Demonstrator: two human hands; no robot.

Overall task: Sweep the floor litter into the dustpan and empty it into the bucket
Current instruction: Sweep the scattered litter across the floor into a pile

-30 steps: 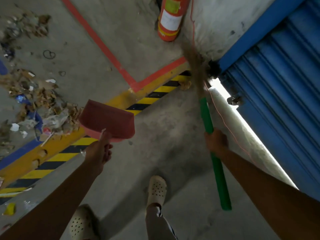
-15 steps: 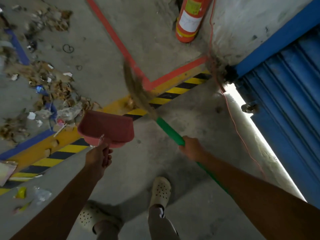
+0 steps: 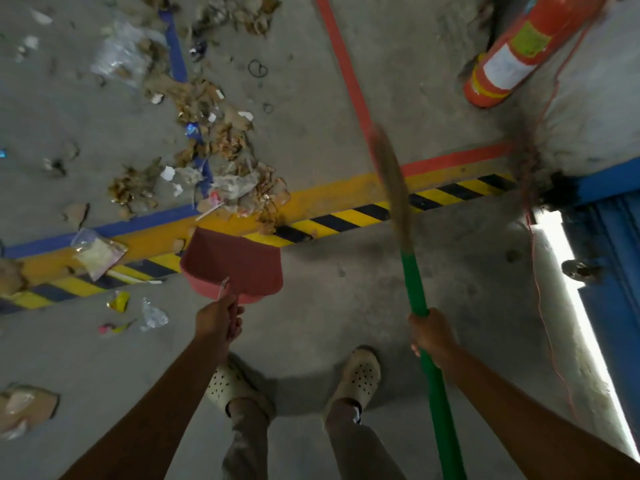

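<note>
- Broom head (image 3: 391, 181): blurred; bristles not resolved.
- Broom handle (image 3: 417, 292): lower end cut off by the bottom edge; part covered by the right hand (image 3: 431, 336).
- Dustpan (image 3: 235, 265): handle largely hidden inside the left hand (image 3: 216, 322).
- Fire extinguisher (image 3: 512, 60): top cut off by the upper edge.

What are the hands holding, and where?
The left hand grips the dustpan by its handle; the right hand grips the broom on its green stick.

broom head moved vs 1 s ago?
Yes. The broom head swung left, away from the blue shutter, and is now over the corner of the red floor line.
</note>
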